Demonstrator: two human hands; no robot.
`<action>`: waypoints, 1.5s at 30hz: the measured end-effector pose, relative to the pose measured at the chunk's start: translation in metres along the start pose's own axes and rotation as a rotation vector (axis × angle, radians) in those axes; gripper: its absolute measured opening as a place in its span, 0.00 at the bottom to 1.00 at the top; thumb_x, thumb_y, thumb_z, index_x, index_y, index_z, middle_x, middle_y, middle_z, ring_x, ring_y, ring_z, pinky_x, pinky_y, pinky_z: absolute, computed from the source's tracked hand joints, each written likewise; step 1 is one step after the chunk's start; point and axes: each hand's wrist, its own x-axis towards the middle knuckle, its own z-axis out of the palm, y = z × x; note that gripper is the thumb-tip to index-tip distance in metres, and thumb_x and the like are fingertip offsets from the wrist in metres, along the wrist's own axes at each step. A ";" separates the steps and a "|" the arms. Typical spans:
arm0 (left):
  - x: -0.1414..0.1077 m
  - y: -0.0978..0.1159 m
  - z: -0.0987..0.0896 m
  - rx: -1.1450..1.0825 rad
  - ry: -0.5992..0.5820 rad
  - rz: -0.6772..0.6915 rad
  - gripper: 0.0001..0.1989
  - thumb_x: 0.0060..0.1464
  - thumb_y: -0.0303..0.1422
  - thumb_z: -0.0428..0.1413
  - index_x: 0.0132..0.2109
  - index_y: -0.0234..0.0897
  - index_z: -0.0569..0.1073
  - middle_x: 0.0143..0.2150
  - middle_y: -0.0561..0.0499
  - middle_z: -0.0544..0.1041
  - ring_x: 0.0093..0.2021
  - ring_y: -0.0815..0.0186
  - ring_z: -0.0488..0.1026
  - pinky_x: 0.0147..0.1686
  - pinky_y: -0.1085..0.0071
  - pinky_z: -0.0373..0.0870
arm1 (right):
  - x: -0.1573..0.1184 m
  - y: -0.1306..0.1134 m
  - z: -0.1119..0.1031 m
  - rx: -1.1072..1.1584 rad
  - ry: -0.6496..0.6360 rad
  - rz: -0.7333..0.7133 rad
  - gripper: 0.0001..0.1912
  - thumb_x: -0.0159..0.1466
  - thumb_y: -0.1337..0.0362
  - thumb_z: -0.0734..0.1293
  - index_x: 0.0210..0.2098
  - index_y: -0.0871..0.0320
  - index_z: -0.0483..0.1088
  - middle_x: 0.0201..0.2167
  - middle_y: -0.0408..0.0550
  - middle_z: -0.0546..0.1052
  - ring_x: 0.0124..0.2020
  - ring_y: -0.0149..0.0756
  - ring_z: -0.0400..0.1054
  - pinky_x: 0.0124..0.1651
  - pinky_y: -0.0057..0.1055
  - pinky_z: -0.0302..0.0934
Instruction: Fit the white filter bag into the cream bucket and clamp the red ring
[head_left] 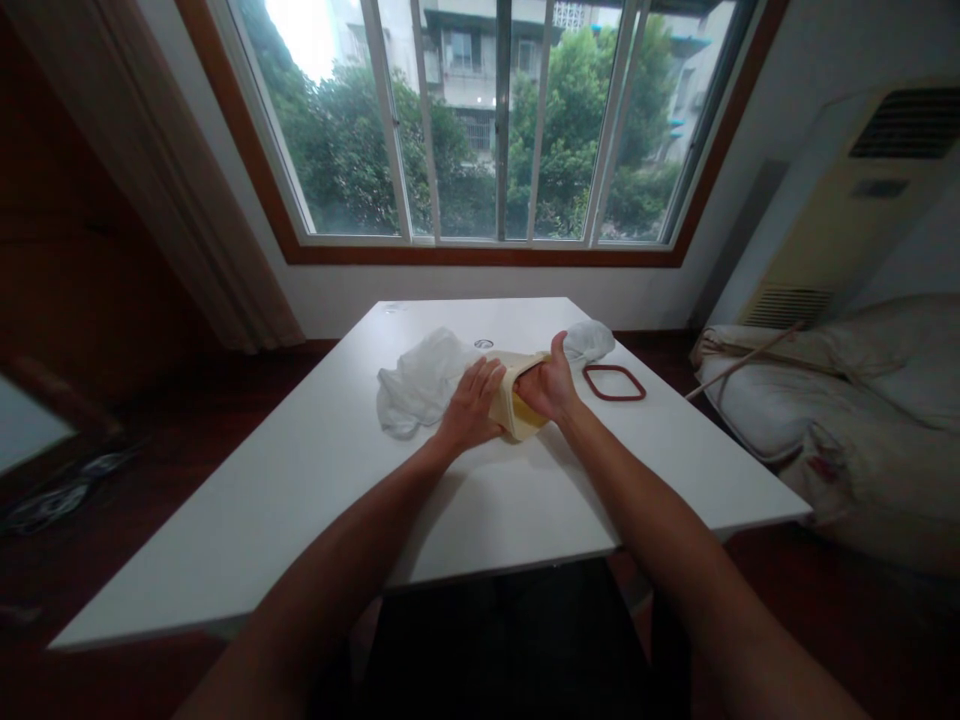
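Observation:
A cream-coloured container (505, 402) lies tipped above the white table, its opening turned to the right and yellow showing inside. Whether it is stiff or soft I cannot tell. My left hand (471, 405) grips its left side, fingers over the top and thumb below. The fingers of my right hand (551, 385) reach into the opening, with the thumb outside at the rim; what the fingertips touch is hidden. Crumpled translucent plastic (420, 385) lies beside my left hand. Behind my right hand is a smaller whitish plastic bag (590, 341). A reddish-brown rounded frame (614, 383) rests to the right.
The white table (300, 530) narrows away from me toward a window (480, 130). A small round ring-like mark or object (484, 344) shows near its far side. Large stuffed sacks (862, 430) and a floor-standing air conditioner (840, 210) stand right. A curtain (180, 180) hangs left.

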 end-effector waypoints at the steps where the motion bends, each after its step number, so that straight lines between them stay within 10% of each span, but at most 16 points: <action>1: 0.000 0.000 0.000 0.004 -0.002 0.000 0.51 0.48 0.42 0.62 0.71 0.36 0.43 0.69 0.33 0.56 0.71 0.42 0.50 0.66 0.41 0.54 | 0.000 0.000 -0.002 0.023 -0.011 0.011 0.46 0.63 0.30 0.46 0.50 0.64 0.68 0.44 0.61 0.78 0.53 0.50 0.69 0.52 0.43 0.67; 11: -0.001 -0.004 0.004 0.037 0.052 -0.017 0.49 0.49 0.43 0.61 0.70 0.32 0.46 0.68 0.31 0.58 0.70 0.41 0.53 0.65 0.42 0.57 | -0.006 0.002 0.014 0.347 -0.119 -0.004 0.49 0.60 0.27 0.42 0.53 0.60 0.68 0.44 0.56 0.78 0.52 0.46 0.71 0.54 0.42 0.67; 21: 0.000 0.001 0.002 0.024 0.013 -0.005 0.49 0.49 0.42 0.62 0.70 0.33 0.46 0.69 0.32 0.57 0.71 0.42 0.51 0.66 0.42 0.55 | 0.000 0.001 -0.001 0.212 0.066 -0.090 0.55 0.58 0.26 0.37 0.55 0.63 0.66 0.46 0.60 0.77 0.53 0.48 0.69 0.52 0.43 0.68; 34: -0.005 -0.008 0.002 0.027 0.047 -0.087 0.52 0.45 0.40 0.60 0.71 0.32 0.44 0.68 0.33 0.57 0.69 0.41 0.53 0.65 0.42 0.57 | -0.012 0.011 0.004 -0.775 -0.162 -0.220 0.49 0.56 0.25 0.51 0.49 0.64 0.69 0.46 0.58 0.74 0.48 0.45 0.66 0.56 0.42 0.61; 40: -0.004 -0.012 0.000 0.005 0.059 -0.093 0.49 0.48 0.39 0.58 0.71 0.31 0.45 0.68 0.32 0.59 0.70 0.44 0.54 0.66 0.45 0.58 | -0.031 -0.008 0.001 -1.160 -0.386 0.018 0.39 0.62 0.32 0.56 0.41 0.64 0.72 0.36 0.53 0.76 0.34 0.38 0.67 0.39 0.34 0.62; 45: -0.003 -0.015 0.000 0.001 0.045 -0.127 0.50 0.46 0.37 0.60 0.71 0.30 0.45 0.67 0.32 0.59 0.70 0.44 0.54 0.67 0.47 0.57 | -0.043 -0.024 0.016 -1.379 -0.334 0.118 0.35 0.61 0.34 0.61 0.41 0.63 0.74 0.33 0.53 0.77 0.32 0.38 0.69 0.36 0.31 0.58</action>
